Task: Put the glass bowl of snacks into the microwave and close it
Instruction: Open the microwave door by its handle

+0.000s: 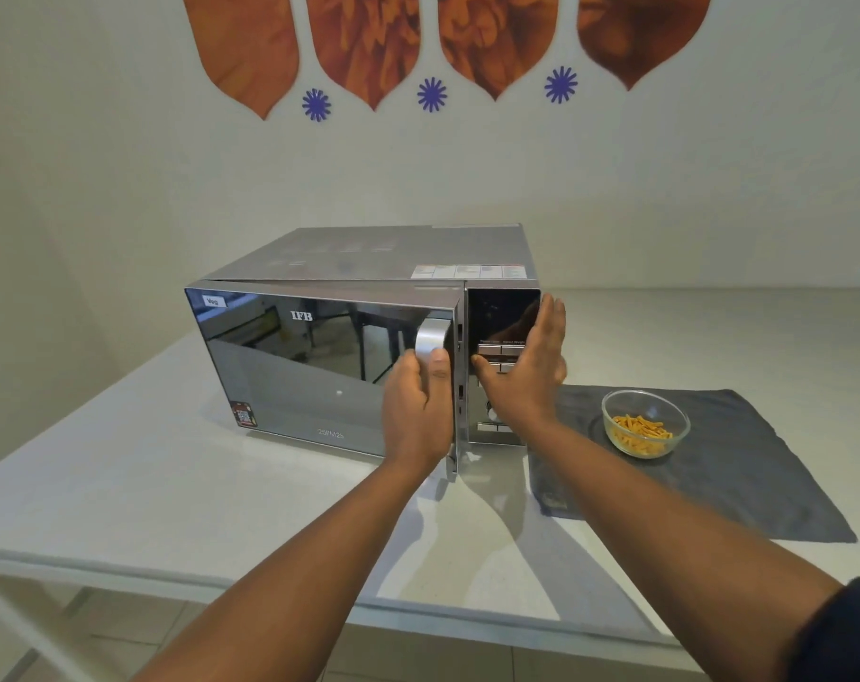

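While the microwave (368, 337) sits on the white table (122, 484), its door (319, 366) is held slightly ajar: the handle (430, 342) is gripped by the left hand (415, 411). The right hand (526, 371) is laid flat, fingers spread, against the control panel (501, 317). The glass bowl of snacks (645, 423) is set on a grey cloth (738, 484), right of the microwave.
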{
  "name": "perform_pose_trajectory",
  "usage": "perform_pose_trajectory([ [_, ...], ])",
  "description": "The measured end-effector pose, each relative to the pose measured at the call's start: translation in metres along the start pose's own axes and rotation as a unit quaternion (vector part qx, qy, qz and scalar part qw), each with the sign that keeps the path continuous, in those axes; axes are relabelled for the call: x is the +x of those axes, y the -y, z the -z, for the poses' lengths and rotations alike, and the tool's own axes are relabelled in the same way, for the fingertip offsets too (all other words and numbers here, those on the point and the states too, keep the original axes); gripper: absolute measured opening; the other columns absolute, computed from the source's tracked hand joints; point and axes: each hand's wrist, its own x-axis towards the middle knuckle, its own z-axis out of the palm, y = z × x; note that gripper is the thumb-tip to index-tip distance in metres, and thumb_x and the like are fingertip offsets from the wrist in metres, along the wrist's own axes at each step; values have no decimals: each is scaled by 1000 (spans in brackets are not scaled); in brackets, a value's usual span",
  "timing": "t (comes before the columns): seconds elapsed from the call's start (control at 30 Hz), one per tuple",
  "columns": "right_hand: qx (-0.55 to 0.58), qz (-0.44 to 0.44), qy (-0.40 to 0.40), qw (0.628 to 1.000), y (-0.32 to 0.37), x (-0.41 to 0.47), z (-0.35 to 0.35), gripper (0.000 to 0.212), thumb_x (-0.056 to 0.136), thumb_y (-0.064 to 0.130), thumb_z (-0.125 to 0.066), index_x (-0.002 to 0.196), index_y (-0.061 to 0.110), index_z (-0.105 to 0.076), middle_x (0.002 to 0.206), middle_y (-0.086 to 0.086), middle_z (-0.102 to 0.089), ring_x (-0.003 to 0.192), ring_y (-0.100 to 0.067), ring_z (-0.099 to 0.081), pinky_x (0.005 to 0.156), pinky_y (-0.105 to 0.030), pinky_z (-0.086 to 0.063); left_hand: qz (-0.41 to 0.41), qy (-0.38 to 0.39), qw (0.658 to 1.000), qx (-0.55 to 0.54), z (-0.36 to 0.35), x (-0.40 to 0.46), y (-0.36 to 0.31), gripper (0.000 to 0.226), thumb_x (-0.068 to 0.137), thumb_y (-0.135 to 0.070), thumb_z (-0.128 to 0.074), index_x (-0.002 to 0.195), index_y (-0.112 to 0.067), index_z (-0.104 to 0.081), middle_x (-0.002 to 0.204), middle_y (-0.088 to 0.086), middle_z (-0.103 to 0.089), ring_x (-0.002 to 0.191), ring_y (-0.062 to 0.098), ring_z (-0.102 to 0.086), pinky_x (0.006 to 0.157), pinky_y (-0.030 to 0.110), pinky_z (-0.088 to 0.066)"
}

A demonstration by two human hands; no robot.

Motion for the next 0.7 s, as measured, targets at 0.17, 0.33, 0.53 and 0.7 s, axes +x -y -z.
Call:
perform_pose_trajectory([
  [0.17,-144,148,-45,977,7,-10,-4,96,88,41,-71,162,25,-13,172,-15,3,159,-34,4,120,-59,-8,-96,-133,986,38,19,2,-12,39,94,-46,-52,120,-17,-50,115,0,-53,105,13,-50,92,29,-42],
  [0.33,-145,277,-47,948,19,-18,-12,49,87,24,-62,135,29,-58,169,-16,-18,157,-39,-11,115,-61,-18,-115,-117,982,89,51,26,-35,36,93,-43,-44,118,-26,-63,120,-10,-59,129,22,-46,110,48,-29],
  [0.53,-95,354,-24,930,20,-32,-14,14,89,20,-59,99,19,-69,162,-15,-42,154,-38,-26,106,-58,-26,-26,-63,979,194,84,68,-45,33,86,-34,-45,77,-19,-73,90,-10,-68,106,17,-52,92,42,-28],
  [0.7,-66,419,51,904,17,-35,-17,25,81,11,-64,102,24,-65,161,-14,-43,153,-36,-25,108,-55,-23,84,-9,956,282,108,92,-52,37,78,-35,-44,70,-10,-70,88,7,-67,103,33,-52,88,45,-35],
])
